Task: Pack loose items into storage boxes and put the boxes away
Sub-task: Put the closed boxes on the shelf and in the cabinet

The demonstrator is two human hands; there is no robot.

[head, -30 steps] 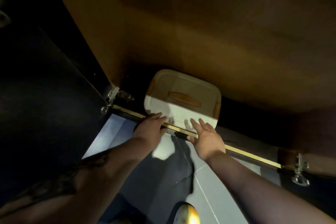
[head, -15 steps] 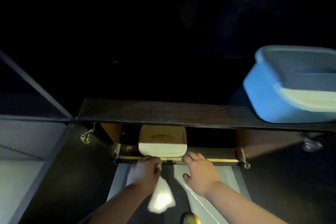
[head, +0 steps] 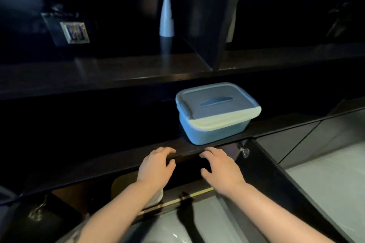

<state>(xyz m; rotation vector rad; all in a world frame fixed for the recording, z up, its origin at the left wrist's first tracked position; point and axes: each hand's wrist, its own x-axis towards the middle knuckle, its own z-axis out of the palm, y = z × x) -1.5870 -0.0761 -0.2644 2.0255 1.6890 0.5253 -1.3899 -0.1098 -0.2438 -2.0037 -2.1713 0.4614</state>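
Vase point(head: 166, 9), picture frame point(head: 75, 32) above blue box point(head: 216, 112).

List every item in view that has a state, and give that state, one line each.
blue storage box: lid on, upright on the dark shelf, untouched.
left hand: open, empty, fingers at the shelf edge.
right hand: open, empty, fingers spread near the shelf edge.
lower cabinet: open; the inside is too dark to make out.
white vase: upright on the upper shelf.
picture frame: standing, leaning back.
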